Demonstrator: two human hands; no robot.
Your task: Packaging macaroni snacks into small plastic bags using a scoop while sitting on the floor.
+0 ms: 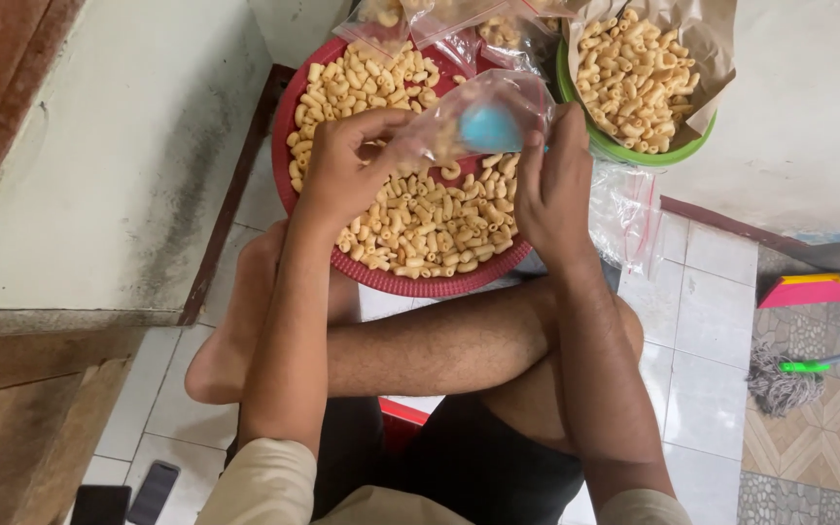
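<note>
I sit cross-legged on the floor over a red round tray (289, 185) piled with pale elbow-shaped snack pieces (430, 219). My left hand (347, 160) pinches one side of a small clear plastic bag (493, 112). My right hand (556, 185) holds the bag's other side. A small blue scoop or cup (490, 128) shows through the bag, between my hands and above the tray.
A green bowl (634, 156) lined with brown paper holds more snack pieces at the upper right. Filled clear bags (410, 19) lie behind the tray and empty ones (629, 219) beside it. A mop (789, 379) lies right; two phones (128, 496) lie lower left.
</note>
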